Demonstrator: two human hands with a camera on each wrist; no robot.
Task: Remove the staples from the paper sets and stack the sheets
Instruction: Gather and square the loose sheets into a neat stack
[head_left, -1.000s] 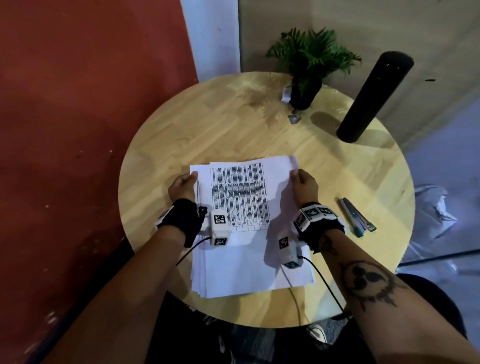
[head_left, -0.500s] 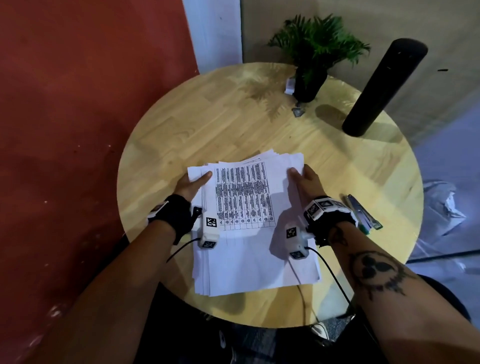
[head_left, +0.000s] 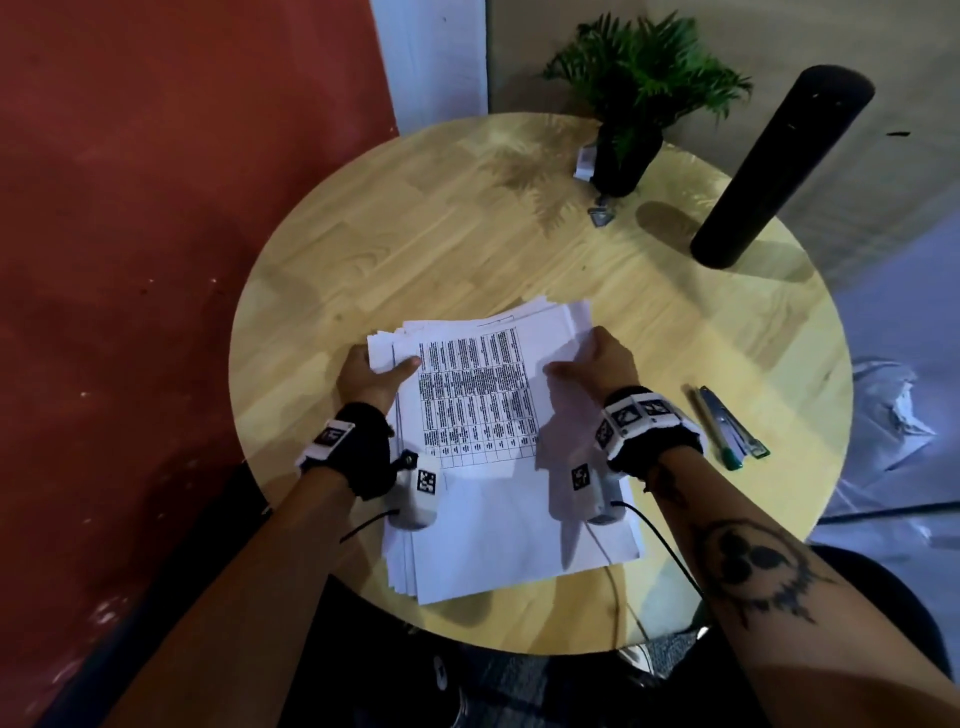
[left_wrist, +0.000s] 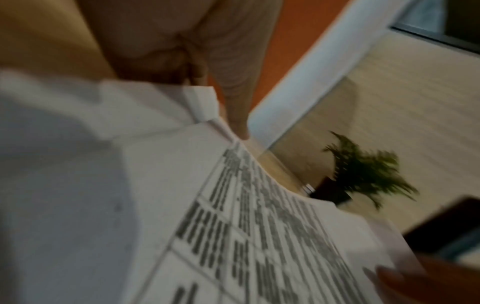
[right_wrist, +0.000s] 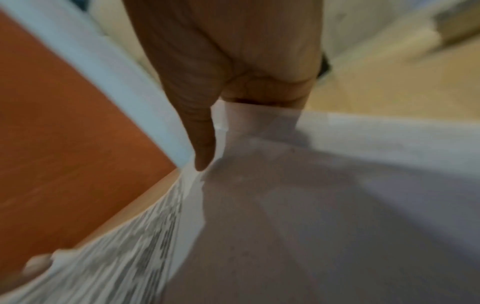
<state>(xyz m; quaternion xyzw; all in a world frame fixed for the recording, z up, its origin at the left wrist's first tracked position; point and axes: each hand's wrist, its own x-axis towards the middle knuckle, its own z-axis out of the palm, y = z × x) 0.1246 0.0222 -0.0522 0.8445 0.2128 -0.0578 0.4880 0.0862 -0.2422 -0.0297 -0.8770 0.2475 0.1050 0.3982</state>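
A stack of white sheets (head_left: 498, 525) lies on the round wooden table (head_left: 467, 218), its top sheet printed with a dense table of text. My left hand (head_left: 371, 374) grips the stack's far left edge, thumb on top and fingers beneath. My right hand (head_left: 597, 361) grips the far right edge the same way. The far end of the stack is raised and bowed between both hands. In the left wrist view the printed sheet (left_wrist: 259, 236) curves up under my thumb; in the right wrist view the paper (right_wrist: 285, 205) is pinched under my thumb. No staple is visible.
A metal staple remover (head_left: 730, 418) and a green pen (head_left: 714, 431) lie to the right of the stack. A potted plant (head_left: 631, 119) and a tall black cylinder (head_left: 774, 166) stand at the back. A small metal clip (head_left: 600, 215) lies near the pot.
Both hands went from lying at the stack's sides to curling round its far edges, and the far end has lifted and bowed. The sheets are more fanned at the top.
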